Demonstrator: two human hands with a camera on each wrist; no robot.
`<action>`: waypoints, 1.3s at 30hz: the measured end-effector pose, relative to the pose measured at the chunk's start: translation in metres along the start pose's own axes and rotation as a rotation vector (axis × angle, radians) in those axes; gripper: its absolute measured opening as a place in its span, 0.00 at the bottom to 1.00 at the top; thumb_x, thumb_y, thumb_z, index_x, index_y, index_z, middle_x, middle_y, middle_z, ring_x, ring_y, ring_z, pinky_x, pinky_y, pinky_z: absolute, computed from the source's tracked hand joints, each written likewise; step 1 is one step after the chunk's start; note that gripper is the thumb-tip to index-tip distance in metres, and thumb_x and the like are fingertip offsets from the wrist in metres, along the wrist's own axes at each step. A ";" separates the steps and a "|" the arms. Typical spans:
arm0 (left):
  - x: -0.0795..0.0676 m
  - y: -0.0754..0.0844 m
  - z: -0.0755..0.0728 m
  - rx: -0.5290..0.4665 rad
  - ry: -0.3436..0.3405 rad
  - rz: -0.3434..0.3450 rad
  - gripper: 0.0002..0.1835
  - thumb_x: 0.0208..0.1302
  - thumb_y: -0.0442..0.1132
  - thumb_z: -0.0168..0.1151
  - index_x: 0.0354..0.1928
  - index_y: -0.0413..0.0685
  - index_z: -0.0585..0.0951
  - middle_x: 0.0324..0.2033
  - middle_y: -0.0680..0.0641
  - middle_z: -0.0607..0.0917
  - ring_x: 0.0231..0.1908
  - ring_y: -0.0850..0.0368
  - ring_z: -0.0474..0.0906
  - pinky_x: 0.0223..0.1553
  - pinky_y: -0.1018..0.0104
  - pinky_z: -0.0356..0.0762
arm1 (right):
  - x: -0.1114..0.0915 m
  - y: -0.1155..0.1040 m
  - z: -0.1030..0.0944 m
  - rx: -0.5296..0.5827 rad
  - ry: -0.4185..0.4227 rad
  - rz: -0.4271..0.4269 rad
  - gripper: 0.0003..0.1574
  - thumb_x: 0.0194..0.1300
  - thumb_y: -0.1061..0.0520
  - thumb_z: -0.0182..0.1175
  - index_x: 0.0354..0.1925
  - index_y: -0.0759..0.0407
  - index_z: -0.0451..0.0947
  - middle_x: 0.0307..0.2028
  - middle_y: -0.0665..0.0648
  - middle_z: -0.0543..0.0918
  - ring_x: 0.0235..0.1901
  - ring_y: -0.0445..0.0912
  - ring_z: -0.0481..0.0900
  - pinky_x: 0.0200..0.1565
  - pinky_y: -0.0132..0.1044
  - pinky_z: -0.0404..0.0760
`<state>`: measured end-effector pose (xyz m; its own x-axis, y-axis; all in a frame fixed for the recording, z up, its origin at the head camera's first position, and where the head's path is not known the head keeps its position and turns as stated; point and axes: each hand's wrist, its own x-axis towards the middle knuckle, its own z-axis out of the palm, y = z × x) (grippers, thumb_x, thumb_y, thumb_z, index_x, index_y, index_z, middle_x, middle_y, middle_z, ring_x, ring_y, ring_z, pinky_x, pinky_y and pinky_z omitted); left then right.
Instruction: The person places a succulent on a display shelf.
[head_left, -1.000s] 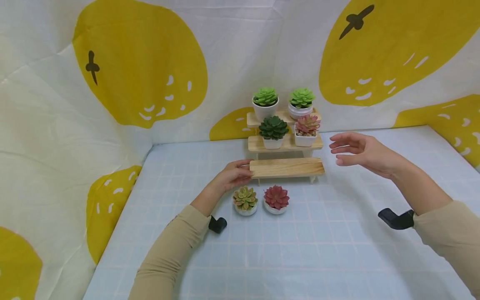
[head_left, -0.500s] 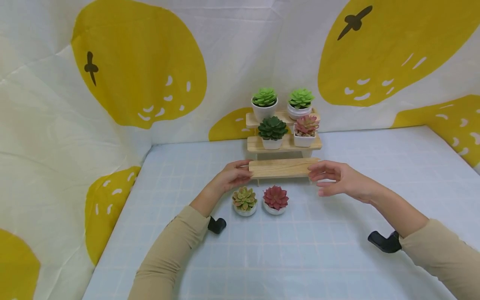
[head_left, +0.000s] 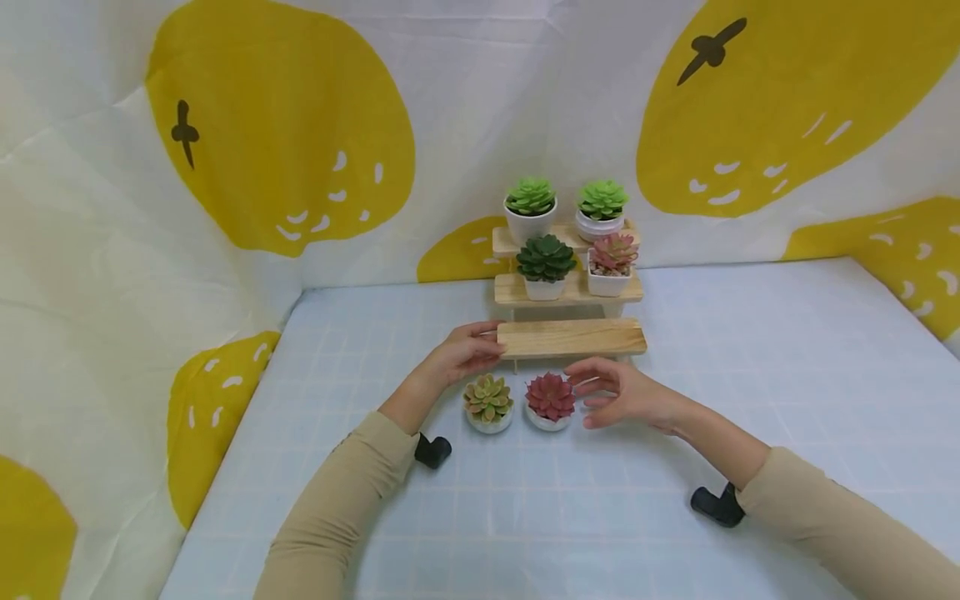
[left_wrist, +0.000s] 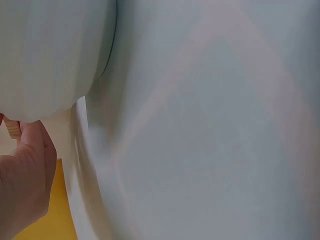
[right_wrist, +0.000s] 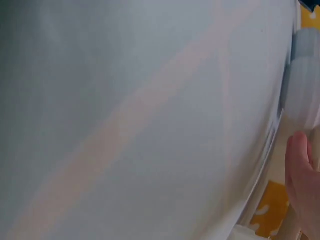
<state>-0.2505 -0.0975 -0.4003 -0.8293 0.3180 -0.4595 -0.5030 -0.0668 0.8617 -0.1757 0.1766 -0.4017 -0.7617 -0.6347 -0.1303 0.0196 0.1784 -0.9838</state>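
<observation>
My left hand (head_left: 465,353) grips the left end of the lowest board of a three-step wooden display stand (head_left: 573,337). In the left wrist view, that hand (left_wrist: 31,167) shows beside a bit of wood (left_wrist: 12,129). In front of the stand sits a red succulent (head_left: 551,397) in a low white pot. My right hand (head_left: 637,395) is just right of it, fingers loosely bent around its right side; whether they touch it I cannot tell. Left of the red plant stands a yellow-green succulent (head_left: 489,398) in a similar pot.
Two bright green succulents, one left (head_left: 530,198) and one right (head_left: 602,202), stand on the top step. The middle step bears a dark green succulent (head_left: 546,258) and a pink one (head_left: 613,255). Behind hangs a white cloth (head_left: 480,100) with yellow fruit prints.
My right hand has come left and down, from right of the stand, past the lowest board's right end, to the red succulent. My left hand has stayed on the board.
</observation>
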 end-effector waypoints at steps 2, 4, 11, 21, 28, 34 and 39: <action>0.000 0.000 0.001 -0.005 0.001 -0.001 0.31 0.61 0.22 0.54 0.67 0.43 0.64 0.62 0.38 0.69 0.45 0.53 0.73 0.33 0.71 0.76 | 0.004 0.002 0.003 -0.005 0.004 0.001 0.45 0.49 0.65 0.70 0.63 0.69 0.60 0.60 0.68 0.65 0.56 0.58 0.67 0.55 0.45 0.71; 0.001 0.000 0.001 -0.004 0.001 0.000 0.31 0.61 0.22 0.54 0.67 0.43 0.64 0.62 0.38 0.69 0.45 0.54 0.73 0.32 0.71 0.76 | 0.007 0.001 0.006 -0.013 0.003 -0.001 0.46 0.48 0.65 0.70 0.63 0.68 0.61 0.60 0.68 0.65 0.56 0.59 0.67 0.55 0.47 0.71; 0.000 -0.001 -0.002 -0.004 -0.002 0.003 0.31 0.61 0.22 0.54 0.67 0.42 0.63 0.62 0.37 0.68 0.45 0.54 0.73 0.33 0.71 0.76 | 0.019 -0.001 0.016 -0.075 -0.003 0.039 0.47 0.45 0.64 0.73 0.62 0.64 0.64 0.56 0.63 0.70 0.54 0.55 0.70 0.52 0.42 0.74; -0.001 0.000 -0.001 -0.009 0.003 -0.007 0.31 0.62 0.22 0.54 0.67 0.43 0.64 0.62 0.38 0.68 0.44 0.54 0.73 0.34 0.71 0.76 | 0.024 -0.001 0.016 -0.077 -0.005 0.050 0.46 0.43 0.64 0.74 0.60 0.67 0.65 0.53 0.62 0.74 0.53 0.53 0.72 0.51 0.40 0.75; 0.000 0.000 -0.001 -0.016 0.003 -0.004 0.31 0.62 0.22 0.53 0.67 0.43 0.64 0.62 0.39 0.68 0.45 0.54 0.72 0.32 0.72 0.76 | 0.026 0.000 0.015 -0.073 -0.010 0.051 0.45 0.42 0.64 0.75 0.59 0.67 0.66 0.51 0.60 0.76 0.52 0.51 0.72 0.51 0.39 0.74; 0.000 0.001 0.000 -0.011 0.008 -0.009 0.30 0.62 0.22 0.54 0.67 0.43 0.65 0.62 0.39 0.69 0.45 0.54 0.72 0.32 0.72 0.76 | 0.027 -0.001 0.015 -0.076 -0.013 0.046 0.46 0.41 0.64 0.75 0.58 0.67 0.67 0.50 0.60 0.77 0.50 0.50 0.73 0.49 0.38 0.75; 0.002 0.001 0.001 -0.012 0.011 -0.012 0.31 0.61 0.22 0.54 0.67 0.43 0.65 0.62 0.39 0.69 0.46 0.53 0.72 0.33 0.71 0.76 | 0.027 -0.001 0.014 -0.084 -0.015 0.046 0.45 0.41 0.64 0.75 0.58 0.66 0.68 0.49 0.59 0.77 0.49 0.50 0.74 0.49 0.38 0.75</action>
<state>-0.2520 -0.0964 -0.4002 -0.8256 0.3088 -0.4723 -0.5159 -0.0740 0.8535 -0.1871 0.1488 -0.4063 -0.7514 -0.6354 -0.1779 0.0000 0.2697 -0.9630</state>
